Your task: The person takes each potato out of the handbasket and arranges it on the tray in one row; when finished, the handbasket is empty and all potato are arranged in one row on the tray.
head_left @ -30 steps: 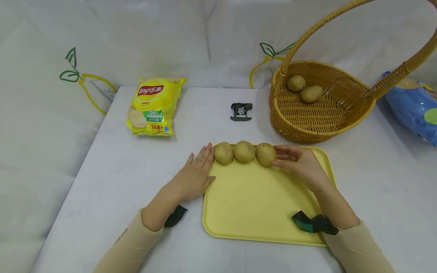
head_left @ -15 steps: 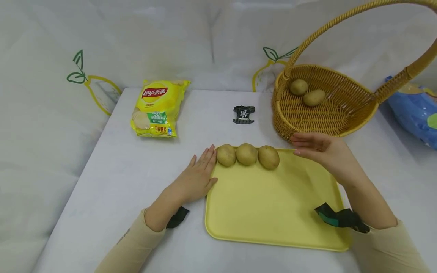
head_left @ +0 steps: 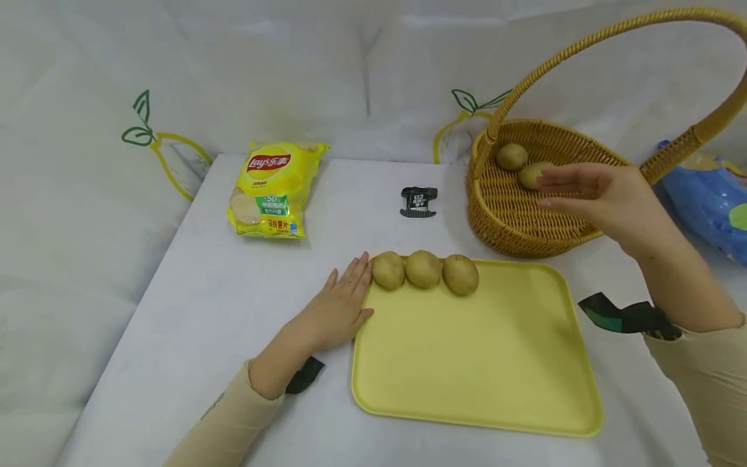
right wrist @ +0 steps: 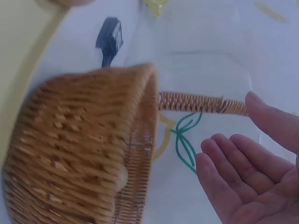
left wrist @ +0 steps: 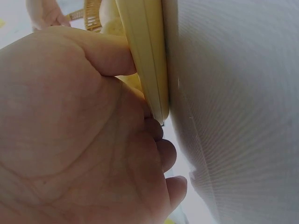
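Three potatoes stand in a row along the far edge of the yellow tray (head_left: 478, 363): a left potato (head_left: 388, 270), a middle potato (head_left: 423, 269) and a right potato (head_left: 460, 274). My left hand (head_left: 335, 308) rests at the tray's left edge, fingers straight, fingertips beside the left potato; in the left wrist view its thumb touches the tray's rim (left wrist: 145, 51). My right hand (head_left: 609, 198) is raised over the wicker basket (head_left: 525, 243), thumb and fingers apart, holding nothing. Inside the basket lie a round potato (head_left: 511, 156) and an oval potato (head_left: 532, 175), the latter partly hidden by my fingertips.
A yellow chip bag (head_left: 277, 188) lies at the back left of the white table. A small black wrapper (head_left: 418, 202) is left of the basket. The basket's tall handle (head_left: 583, 45) arches above it. A blue bag (head_left: 706, 194) sits at the right edge.
My right hand has left the right potato on the tray and moved up and right to the basket. My left hand has stayed at the tray's edge. The view has shifted slightly.
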`<state>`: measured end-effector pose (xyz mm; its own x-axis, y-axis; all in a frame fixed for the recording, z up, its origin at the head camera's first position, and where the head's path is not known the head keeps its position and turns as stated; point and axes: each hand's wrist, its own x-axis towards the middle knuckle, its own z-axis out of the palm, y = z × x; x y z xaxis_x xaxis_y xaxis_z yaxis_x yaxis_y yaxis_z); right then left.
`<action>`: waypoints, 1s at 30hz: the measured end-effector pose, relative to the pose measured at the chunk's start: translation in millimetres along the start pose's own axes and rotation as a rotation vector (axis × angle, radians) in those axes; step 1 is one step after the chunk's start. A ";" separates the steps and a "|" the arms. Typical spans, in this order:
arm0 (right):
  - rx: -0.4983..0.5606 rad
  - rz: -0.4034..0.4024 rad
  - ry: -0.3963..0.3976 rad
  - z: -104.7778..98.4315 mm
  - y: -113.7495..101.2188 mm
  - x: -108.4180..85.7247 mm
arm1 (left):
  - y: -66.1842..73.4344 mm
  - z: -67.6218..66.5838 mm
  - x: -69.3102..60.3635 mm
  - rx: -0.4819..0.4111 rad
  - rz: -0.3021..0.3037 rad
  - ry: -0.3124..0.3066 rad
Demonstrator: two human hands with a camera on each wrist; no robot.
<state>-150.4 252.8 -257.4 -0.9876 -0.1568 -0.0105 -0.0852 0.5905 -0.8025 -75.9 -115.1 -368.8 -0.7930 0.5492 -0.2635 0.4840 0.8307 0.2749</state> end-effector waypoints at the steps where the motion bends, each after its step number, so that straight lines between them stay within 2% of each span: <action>1: -0.016 0.013 -0.013 -4.3 -0.1 4.4 | 0.0 -0.2 -0.1 -0.001 -0.001 0.000; 4: -0.072 0.052 -0.031 -16.9 2.1 19.9 | -0.2 -0.4 -0.2 0.001 0.000 0.000; 8: -0.118 0.062 -0.033 -33.2 9.4 43.4 | -0.1 -1.4 0.0 -0.003 0.001 -0.002; 16: -0.122 0.107 -0.037 -55.4 27.8 78.0 | 0.9 -1.6 -0.6 -0.009 -0.005 -0.001; 22: -0.094 0.161 -0.027 -59.0 51.1 94.1 | 1.2 -0.1 -0.4 -0.011 -0.006 0.003; 30: -0.058 0.249 -0.078 -52.0 74.9 104.9 | 1.0 -0.7 0.2 -0.016 -0.006 0.008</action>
<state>-267.2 321.7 -287.6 -0.9662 -0.0605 -0.2508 0.1489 0.6629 -0.7338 -75.8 -114.3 -368.0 -0.7992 0.5431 -0.2576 0.4731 0.8326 0.2880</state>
